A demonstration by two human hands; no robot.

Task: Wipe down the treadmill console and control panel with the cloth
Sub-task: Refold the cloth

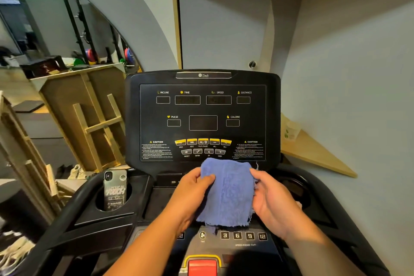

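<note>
Black plastic surrounds a phone (115, 188) standing upright in the treadmill's left cup holder. Just right of it, the left hand (190, 195) pinches the blue cloth's (227, 192) left edge, and the right hand (272, 197) grips its right edge. Both hold the cloth above the control panel (243, 236), just below the console (202, 116).
</note>
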